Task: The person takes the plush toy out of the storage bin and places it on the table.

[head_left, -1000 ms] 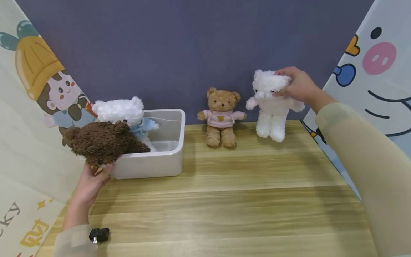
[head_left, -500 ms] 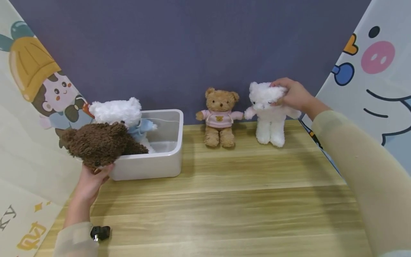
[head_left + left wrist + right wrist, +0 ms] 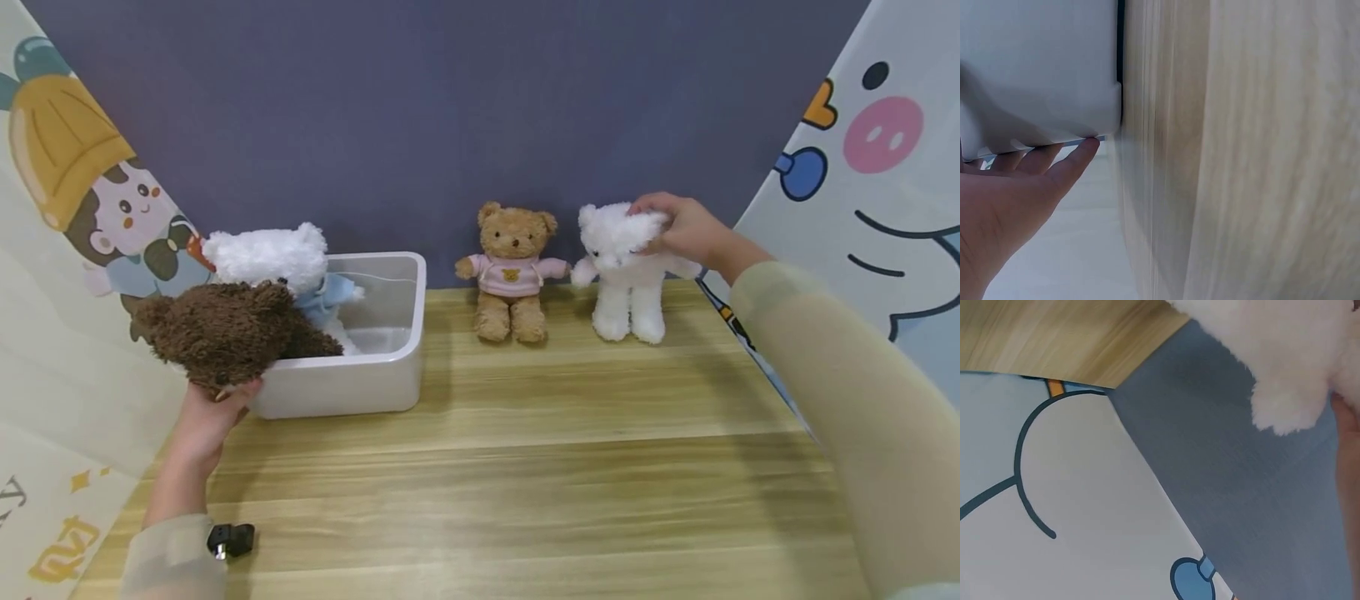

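In the head view my right hand [image 3: 686, 229] grips a fluffy white teddy bear [image 3: 630, 312] by the side of its head. The bear is upright, its feet at the wooden table. A tan teddy bear [image 3: 512, 275] in a pink hoodie sits beside it, facing forward. At left my left hand [image 3: 206, 425] holds the front-left corner of a white plastic bin [image 3: 341, 396], fingers along its side wall in the left wrist view. The bin holds a white plush [image 3: 266, 254] in light blue and a dark brown teddy bear [image 3: 217, 333] whose head hangs over the rim, hiding some fingers.
A dark blue-grey wall [image 3: 450, 117] stands behind the toys. Cartoon-printed panels flank the wooden table [image 3: 480, 492] on both sides, the right panel [image 3: 855, 225] close to my right forearm. A black device [image 3: 231, 540] sits at my left wrist.
My right hand has lowered the white teddy bear slightly toward the tan one, and its head now tips forward. My left hand keeps its place at the bin corner.
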A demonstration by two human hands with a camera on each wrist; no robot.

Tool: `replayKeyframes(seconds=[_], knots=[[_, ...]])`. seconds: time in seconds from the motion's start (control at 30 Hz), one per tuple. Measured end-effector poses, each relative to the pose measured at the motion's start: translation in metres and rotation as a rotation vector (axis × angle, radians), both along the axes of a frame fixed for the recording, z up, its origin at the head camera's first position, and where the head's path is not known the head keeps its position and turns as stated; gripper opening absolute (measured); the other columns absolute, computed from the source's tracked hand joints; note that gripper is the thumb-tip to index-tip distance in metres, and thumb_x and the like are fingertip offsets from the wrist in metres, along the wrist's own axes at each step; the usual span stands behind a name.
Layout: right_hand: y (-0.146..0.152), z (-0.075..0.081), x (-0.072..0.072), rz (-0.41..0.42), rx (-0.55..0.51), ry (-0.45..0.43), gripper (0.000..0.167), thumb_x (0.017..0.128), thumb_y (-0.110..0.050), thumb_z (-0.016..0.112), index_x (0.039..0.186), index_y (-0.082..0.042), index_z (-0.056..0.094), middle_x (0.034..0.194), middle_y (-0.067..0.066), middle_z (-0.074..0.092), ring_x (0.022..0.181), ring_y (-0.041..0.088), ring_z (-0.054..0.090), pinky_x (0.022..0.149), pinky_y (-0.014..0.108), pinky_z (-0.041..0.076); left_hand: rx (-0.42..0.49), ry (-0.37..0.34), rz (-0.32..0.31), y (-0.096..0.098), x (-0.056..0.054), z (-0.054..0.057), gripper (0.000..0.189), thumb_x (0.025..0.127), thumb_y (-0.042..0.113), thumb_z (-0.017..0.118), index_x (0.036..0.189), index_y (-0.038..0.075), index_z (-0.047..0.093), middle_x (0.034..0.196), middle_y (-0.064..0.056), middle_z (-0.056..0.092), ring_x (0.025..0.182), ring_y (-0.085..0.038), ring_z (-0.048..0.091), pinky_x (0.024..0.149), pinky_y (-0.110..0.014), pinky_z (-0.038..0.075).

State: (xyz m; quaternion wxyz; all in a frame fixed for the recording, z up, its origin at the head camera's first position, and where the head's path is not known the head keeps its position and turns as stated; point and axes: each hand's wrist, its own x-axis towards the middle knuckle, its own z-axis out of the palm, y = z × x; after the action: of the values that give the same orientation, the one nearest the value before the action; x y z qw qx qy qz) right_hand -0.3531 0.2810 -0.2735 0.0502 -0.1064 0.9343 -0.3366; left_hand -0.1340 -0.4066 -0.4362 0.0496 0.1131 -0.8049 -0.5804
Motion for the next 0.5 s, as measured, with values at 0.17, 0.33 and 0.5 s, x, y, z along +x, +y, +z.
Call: replayKeyframes(seconds=[0.17,0.33,0.5], knots=[[-0.001,-0.015,-0.003,0.023,0.031,0.008,0.060,0.092,0.000,0.075,0.145,-0.023,0.058,0.176,0.010,0.028,0.154,0.044,0.036,0.104,0.053,0.051,0.017,-0.018,0.006,-0.001,-0.001,-0.001,0.074,0.106,0.037,0.065,0.163,0.048,0.018,0.166,0.005,0.028,0.159,-0.039,0.024,0.123,-0.078,0.026],[-0.006,-0.026,-0.005,0.046,0.086,0.042,0.058,0.092,0.002,0.073,0.144,-0.019,0.058,0.174,0.013,0.032,0.108,0.035,0.058,0.078,0.035,0.050,0.009,-0.006,0.003,-0.002,0.000,0.000,0.068,0.105,0.037,0.068,0.159,0.047,0.026,0.150,0.021,0.038,0.152,-0.027,0.035,0.118,-0.054,0.044],[-0.007,-0.035,-0.006,0.060,0.113,0.052,0.055,0.092,0.003,0.071,0.142,-0.015,0.058,0.171,0.018,0.035,0.115,0.039,0.055,0.089,0.048,0.049,0.014,0.006,0.008,0.000,0.001,0.000,0.059,0.104,0.037,0.069,0.152,0.045,0.034,0.137,0.028,0.041,0.142,-0.019,0.042,0.114,-0.044,0.048]])
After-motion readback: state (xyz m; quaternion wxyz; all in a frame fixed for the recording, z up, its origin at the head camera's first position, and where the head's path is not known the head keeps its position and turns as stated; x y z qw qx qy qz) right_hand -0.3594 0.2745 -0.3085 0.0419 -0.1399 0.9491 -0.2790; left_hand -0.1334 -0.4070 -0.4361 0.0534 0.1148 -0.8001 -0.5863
